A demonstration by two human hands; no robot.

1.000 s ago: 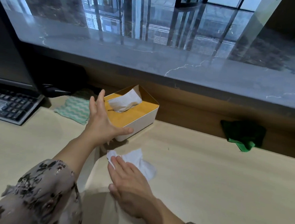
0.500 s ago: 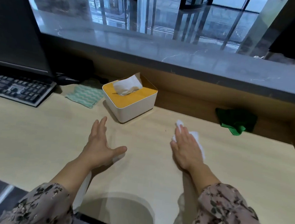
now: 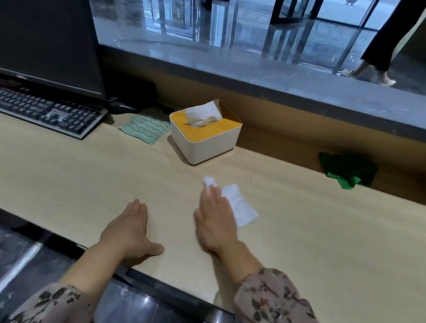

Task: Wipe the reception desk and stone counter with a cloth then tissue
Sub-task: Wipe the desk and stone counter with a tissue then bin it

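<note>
The thin white paper tissue (image 3: 239, 208) lies flat on the pale wooden desk (image 3: 327, 246), pinned under my right hand (image 3: 214, 222), whose fingers are spread flat on it, not curled around it. It looks feather-light, soft and easily torn, so I judge broad palm pressure safer than pinching a corner. My left hand (image 3: 130, 228) rests open beside it, holding nothing. Ahead of my hands sits the white tissue box with a yellow lid (image 3: 205, 132); beyond my right, a crumpled green cloth (image 3: 346, 169). How much tissue my palm covers I cannot tell.

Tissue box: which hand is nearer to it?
Right. The right hand lies flat on a tissue, just in front of the tissue box. The left hand rests nearer the desk's front edge, further back and left.
</note>
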